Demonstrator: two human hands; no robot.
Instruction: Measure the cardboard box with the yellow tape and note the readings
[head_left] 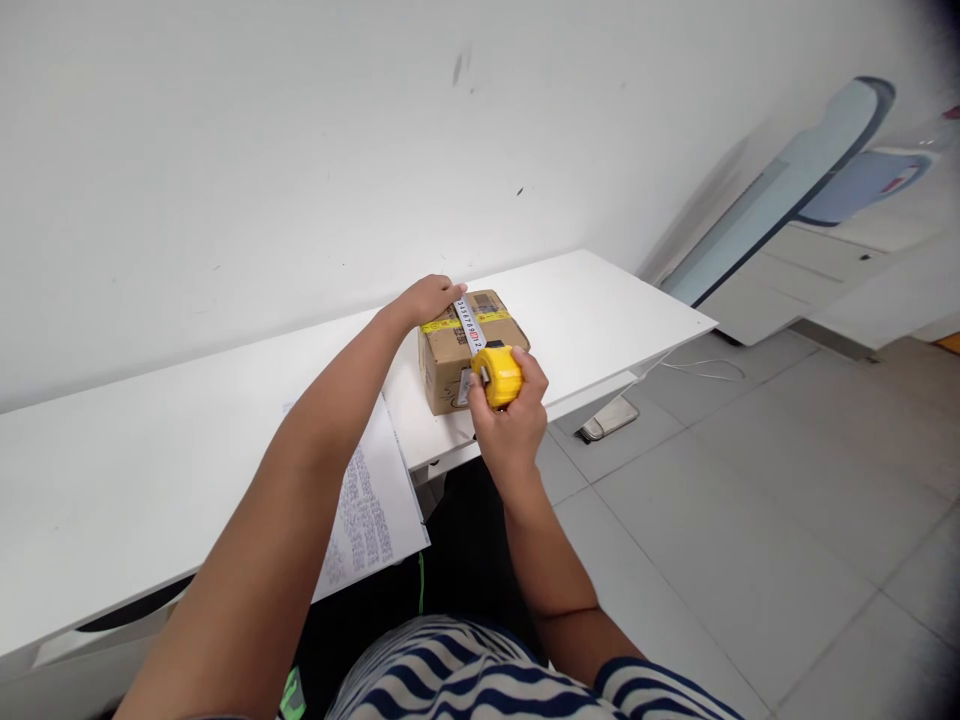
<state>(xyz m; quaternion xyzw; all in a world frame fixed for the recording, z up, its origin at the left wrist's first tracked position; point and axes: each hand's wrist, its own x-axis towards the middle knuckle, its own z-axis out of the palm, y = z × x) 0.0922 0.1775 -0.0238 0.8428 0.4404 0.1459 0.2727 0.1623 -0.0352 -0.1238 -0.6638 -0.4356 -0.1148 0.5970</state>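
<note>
A small brown cardboard box [450, 365] with yellow tape bands sits on the white table [150, 440] near its front edge. My right hand [511, 420] is closed round a yellow tape measure case [498, 375] at the box's near side. The white tape blade [469, 322] runs from the case across the box's top. My left hand [429, 298] rests on the box's far top edge, its fingers pinching the end of the blade there.
A printed paper sheet [367, 510] lies on the table under my left forearm and overhangs the front edge. A white wall stands behind the table. Grey floor tiles, a cable [701, 368] and a metal table foot [607, 418] lie to the right.
</note>
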